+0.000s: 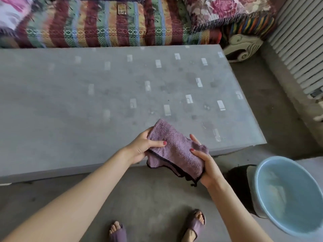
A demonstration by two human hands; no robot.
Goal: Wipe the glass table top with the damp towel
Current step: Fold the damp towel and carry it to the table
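A folded purple towel (176, 149) with a dark hem is held in the air over the near edge of the glass table top (108, 95). My left hand (142, 147) grips its left end, thumb on top. My right hand (206, 165) grips its right end, thumb across the upper face. The table top is a wide grey pane with pale rectangular marks and dull smudges toward its right half. The towel does not touch the glass.
A light blue basin (262, 186) with water stands at the lower right on a dark stool. A striped sofa (104, 27) with cushions runs behind the table. A white radiator (300, 46) lines the right wall. My feet in purple slippers (194, 224) stand on the concrete floor.
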